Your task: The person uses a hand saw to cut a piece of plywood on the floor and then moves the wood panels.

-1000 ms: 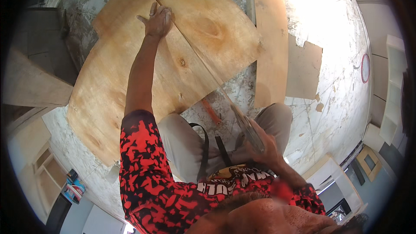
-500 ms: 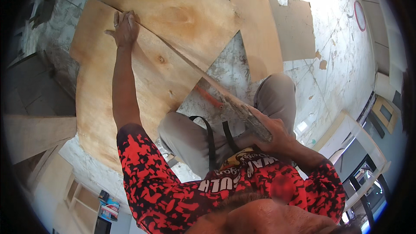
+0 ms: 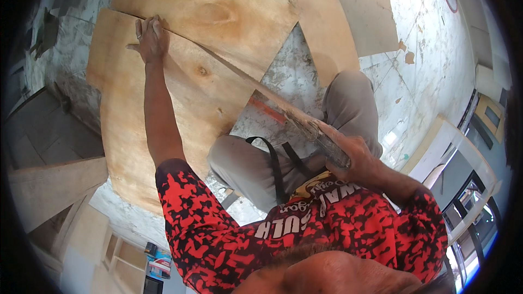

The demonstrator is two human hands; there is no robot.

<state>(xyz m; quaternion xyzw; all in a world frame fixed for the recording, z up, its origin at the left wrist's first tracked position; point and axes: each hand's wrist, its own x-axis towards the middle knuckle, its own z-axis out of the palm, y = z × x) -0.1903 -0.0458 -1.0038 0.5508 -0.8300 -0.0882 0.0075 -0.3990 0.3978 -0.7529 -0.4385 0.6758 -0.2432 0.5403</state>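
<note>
My left hand (image 3: 149, 37) lies flat on a large plywood sheet (image 3: 158, 109), its fingers at the far end of a long straight cut. My right hand (image 3: 357, 155) grips the handle of a hand saw (image 3: 305, 125) close to my body. The saw's long blade runs along the cut between the near sheet and a second plywood sheet (image 3: 212, 16) beyond it. My knees in grey trousers (image 3: 348, 103) sit beside the sheets.
A narrow plywood strip (image 3: 321, 22) and a smaller board (image 3: 368, 16) lie on the paint-stained concrete floor (image 3: 430, 71) to the right. Wooden boards (image 3: 49, 185) lie at the left. A glazed frame (image 3: 468, 185) stands at the lower right.
The view has swung, so the sheets now sit further left and up. My left hand keeps pressing on the sheet and the right keeps its hold on the saw.
</note>
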